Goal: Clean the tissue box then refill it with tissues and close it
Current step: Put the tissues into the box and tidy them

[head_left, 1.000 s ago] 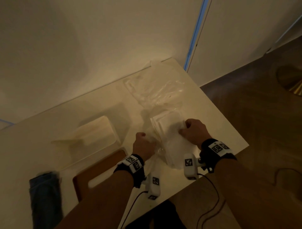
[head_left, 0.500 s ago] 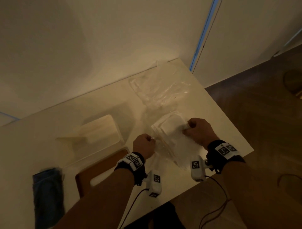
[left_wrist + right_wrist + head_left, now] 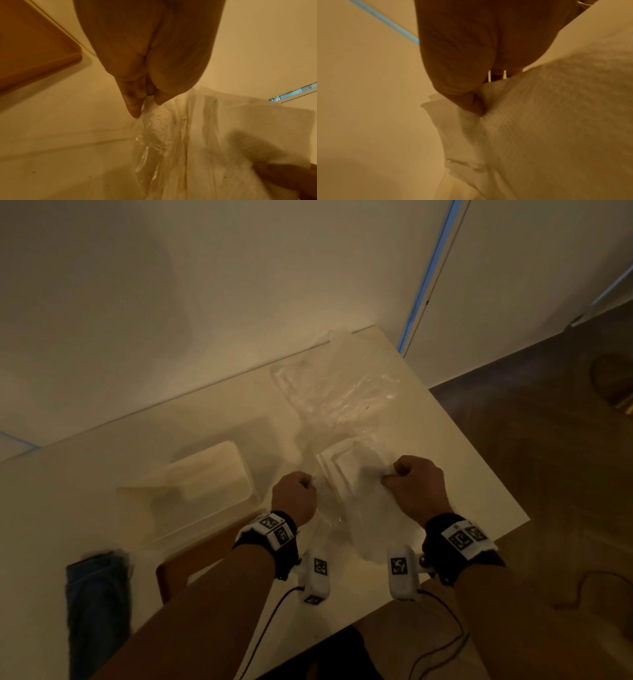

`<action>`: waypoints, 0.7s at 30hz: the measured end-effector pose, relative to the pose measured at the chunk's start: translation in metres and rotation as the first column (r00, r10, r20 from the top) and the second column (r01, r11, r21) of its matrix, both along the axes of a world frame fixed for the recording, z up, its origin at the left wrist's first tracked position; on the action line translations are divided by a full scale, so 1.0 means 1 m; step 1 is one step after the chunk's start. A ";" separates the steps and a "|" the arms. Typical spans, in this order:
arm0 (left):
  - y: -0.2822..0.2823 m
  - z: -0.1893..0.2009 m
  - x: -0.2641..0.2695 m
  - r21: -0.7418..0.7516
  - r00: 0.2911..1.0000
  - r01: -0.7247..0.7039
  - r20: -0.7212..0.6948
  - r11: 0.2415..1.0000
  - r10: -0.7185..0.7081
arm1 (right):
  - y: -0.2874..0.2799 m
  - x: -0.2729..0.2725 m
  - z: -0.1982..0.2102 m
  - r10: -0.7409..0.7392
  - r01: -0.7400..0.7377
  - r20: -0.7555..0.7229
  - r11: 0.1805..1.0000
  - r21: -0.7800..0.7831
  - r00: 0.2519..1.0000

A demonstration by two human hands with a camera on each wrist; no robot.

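A stack of white tissues [image 3: 359, 474] in a clear plastic wrapper [image 3: 325, 501] lies on the white table [image 3: 472, 474] between my hands. My left hand [image 3: 301, 487] pinches the wrapper's left edge; the left wrist view shows thumb and finger of the left hand [image 3: 145, 102] closed on crinkled plastic [image 3: 159, 128]. My right hand [image 3: 404, 474] grips the tissues from the right; in the right wrist view the right hand [image 3: 476, 105] pinches the tissue stack [image 3: 539, 128]. The open white tissue box [image 3: 191, 487] stands to the left, with its wooden lid [image 3: 178, 573] lying flat in front of it.
A second clear plastic bag [image 3: 335, 392] lies crumpled at the table's far right corner. A blue cloth [image 3: 96, 604] rests at the near left. The table's right edge drops to a dark wooden floor [image 3: 548, 440]. Walls stand behind the table.
My hands have drawn a little apart, the left pulling the wrapper leftward while the right keeps hold of the tissues. The camera view has shifted slightly.
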State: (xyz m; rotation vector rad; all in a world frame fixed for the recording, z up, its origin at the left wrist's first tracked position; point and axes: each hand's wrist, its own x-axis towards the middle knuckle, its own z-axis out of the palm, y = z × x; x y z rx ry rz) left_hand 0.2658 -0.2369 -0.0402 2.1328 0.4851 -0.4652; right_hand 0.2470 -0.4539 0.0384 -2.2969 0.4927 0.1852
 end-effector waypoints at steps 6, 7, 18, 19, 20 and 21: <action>0.001 0.015 -0.005 -0.048 0.998 -0.007 -0.058 0.999 0.004 | -0.002 -0.006 0.009 -0.001 -0.004 0.036 0.992 0.126 0.999; 0.001 0.020 -0.007 -0.030 0.998 0.006 -0.063 1.000 -0.008 | -0.003 -0.006 0.011 -0.016 0.009 0.041 0.986 0.164 0.999; 0.008 0.119 -0.042 -0.823 0.952 -0.288 -0.191 0.490 0.240 | 0.024 -0.019 0.072 -0.170 0.067 0.077 0.707 0.704 0.982; 0.009 0.130 -0.045 -0.852 0.963 -0.254 -0.177 0.459 0.205 | 0.032 -0.020 0.077 -0.165 0.058 0.075 0.678 0.733 0.983; 0.012 0.139 -0.046 -0.874 0.974 -0.205 -0.140 0.441 0.176 | 0.041 -0.020 0.081 -0.154 0.044 0.077 0.658 0.751 0.985; 0.015 0.147 -0.049 -0.888 0.983 -0.154 -0.095 0.432 0.157 | 0.051 -0.021 0.086 -0.144 0.031 0.081 0.643 0.765 0.986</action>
